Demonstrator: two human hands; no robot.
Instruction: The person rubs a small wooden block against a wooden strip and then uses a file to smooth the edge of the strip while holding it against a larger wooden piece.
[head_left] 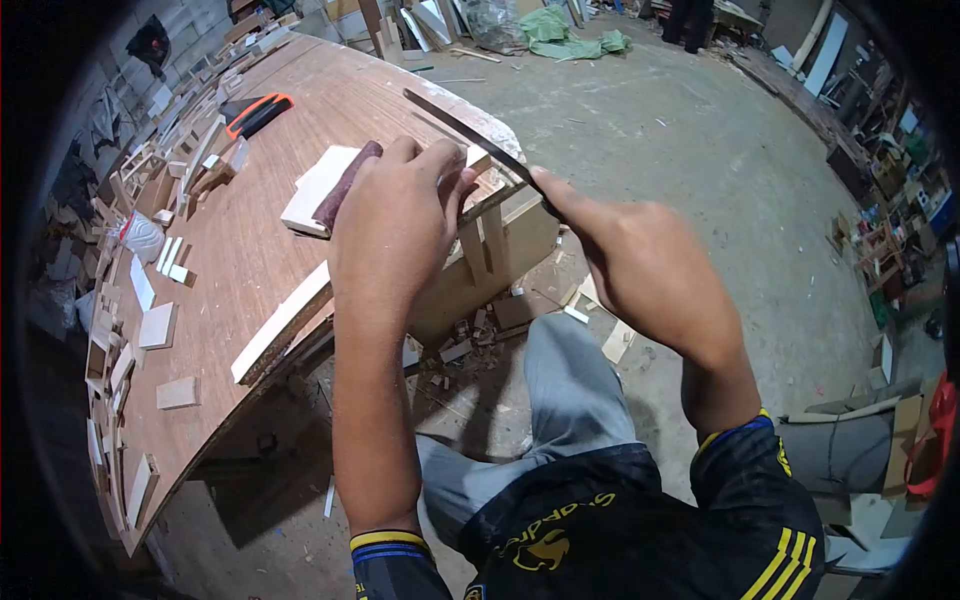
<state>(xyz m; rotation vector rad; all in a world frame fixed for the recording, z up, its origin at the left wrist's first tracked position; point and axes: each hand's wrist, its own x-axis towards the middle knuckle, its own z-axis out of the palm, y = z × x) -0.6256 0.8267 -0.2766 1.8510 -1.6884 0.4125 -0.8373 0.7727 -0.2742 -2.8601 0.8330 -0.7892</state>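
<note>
My right hand point(650, 270) is closed around the near end of a long, thin, dark file point(455, 122). The file slants up and left over the table's edge. My left hand point(395, 205) rests at that edge with its fingers bent and pressed together around a small pale piece of wood point(478, 160), mostly hidden by the fingers. Just left of this hand lies a white block point(318, 190) with a strip of maroon sandpaper point(346, 188) along it. A long pale wooden strip point(282, 322) lies along the near edge, by my left forearm.
The wooden table point(250, 215) has a curved edge. On it are orange-and-black handled pliers or cutters point(260, 115), a clear plastic cup point(142, 236) and several small wood blocks point(158, 326). Offcuts point(470, 340) litter the floor below. Green plastic sheeting point(570, 38) lies at the back.
</note>
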